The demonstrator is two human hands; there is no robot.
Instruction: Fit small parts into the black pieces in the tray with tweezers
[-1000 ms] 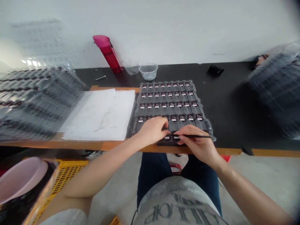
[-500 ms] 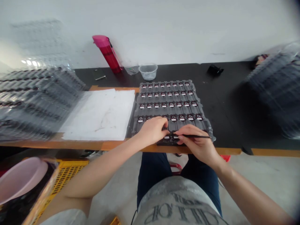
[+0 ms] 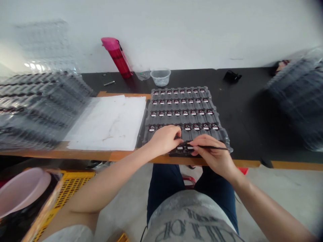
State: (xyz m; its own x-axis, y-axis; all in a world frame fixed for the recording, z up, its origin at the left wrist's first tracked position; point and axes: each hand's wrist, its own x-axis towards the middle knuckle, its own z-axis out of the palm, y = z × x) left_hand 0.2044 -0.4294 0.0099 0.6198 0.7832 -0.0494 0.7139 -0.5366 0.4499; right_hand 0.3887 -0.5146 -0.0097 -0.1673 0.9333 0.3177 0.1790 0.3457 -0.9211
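A clear plastic blister tray (image 3: 199, 119) lies on the black table before me, with rows of small dark parts bearing white labels and ring marks. Over its front row, my left hand (image 3: 166, 138) has thumb and fingers bent together at the small parts; whatever they pinch is hidden. My right hand (image 3: 210, 151) is closed around a thin dark tool like tweezers (image 3: 214, 148). The tool's tip points left, close to my left fingertips, at a labelled part (image 3: 190, 147) in the front row. My hands cover some of the front rows.
White paper sheets (image 3: 108, 122) lie left of the tray. Stacked clear trays stand at the left (image 3: 37, 111) and right (image 3: 300, 104). Behind are a pink bottle (image 3: 118, 60), a clear tub (image 3: 160, 78) and a black object (image 3: 231, 76). A yellow crate (image 3: 73, 185) sits below the table edge.
The view has shifted slightly. Both hands stay at the front row in nearly the same pose, and the dark tool remains in my right hand.
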